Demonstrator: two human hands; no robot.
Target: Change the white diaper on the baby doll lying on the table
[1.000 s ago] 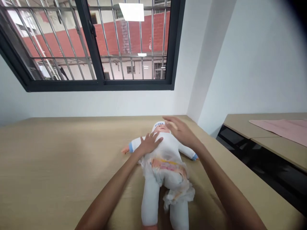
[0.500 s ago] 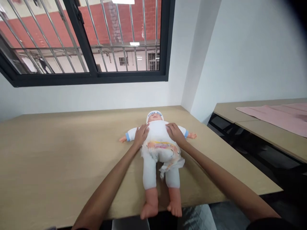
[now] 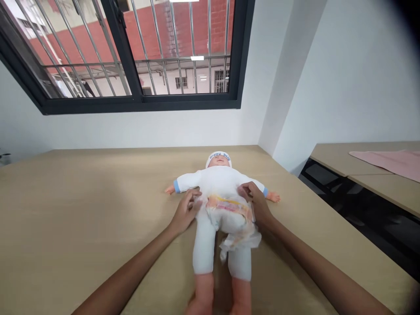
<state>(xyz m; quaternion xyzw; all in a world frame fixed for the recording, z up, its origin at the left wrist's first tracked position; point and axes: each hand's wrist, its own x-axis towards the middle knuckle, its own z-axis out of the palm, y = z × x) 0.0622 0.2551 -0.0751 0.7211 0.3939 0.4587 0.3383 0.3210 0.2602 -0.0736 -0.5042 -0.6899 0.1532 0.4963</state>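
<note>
Baby doll (image 3: 219, 179) lies on its back on the wooden table (image 3: 98, 218), with its head away from the person and its legs toward the person. Its arms are spread to both sides, and its white clothes have blue cuffs. On its head is a white cap (image 3: 218, 154) with blue letters. Around the hips of the doll is a diaper (image 3: 229, 208), which has an orange and pink band; its crumpled part hangs over the thigh at the person's right.

The left hand (image 3: 187, 211) is at the left side of the doll's waist, beside the edge of the diaper. Its fingers are bent, with the thumb below them; I cannot tell if they pinch something. The right hand (image 3: 258, 202) is at the opposite side of the waist, with curved fingers against the white clothes; I cannot tell if they are closed on the material.

Beyond the doll's head is a barred window (image 3: 141, 103) in the wall. Well to the right of the doll, a pink cloth (image 3: 393, 162) lies on another table (image 3: 331, 153).
</note>
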